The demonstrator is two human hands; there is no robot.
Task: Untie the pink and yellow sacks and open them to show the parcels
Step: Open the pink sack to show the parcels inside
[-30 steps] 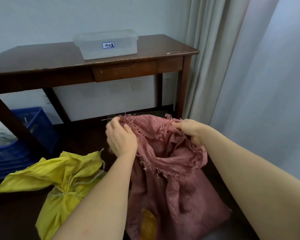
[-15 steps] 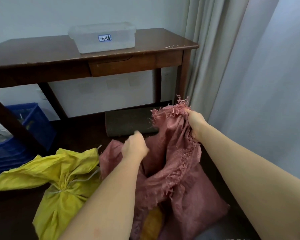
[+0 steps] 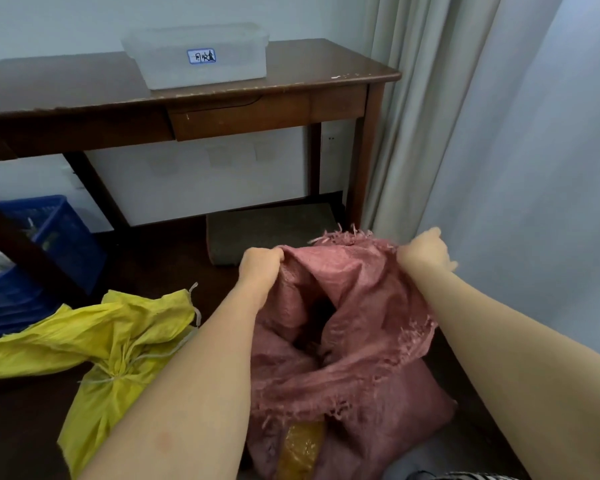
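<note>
In the head view, your left hand (image 3: 260, 263) and right hand (image 3: 425, 252) each grip the frayed rim of the pink sack (image 3: 354, 341), standing on the floor beside the tied yellow sack (image 3: 118, 344). The cloth looks soft and light; hold it at the rim.

Both forearms are bare, no sleeves, watch or rings showing; black-and-white striped cloth (image 3: 440, 475) peeks at the frame's bottom edge.
</note>
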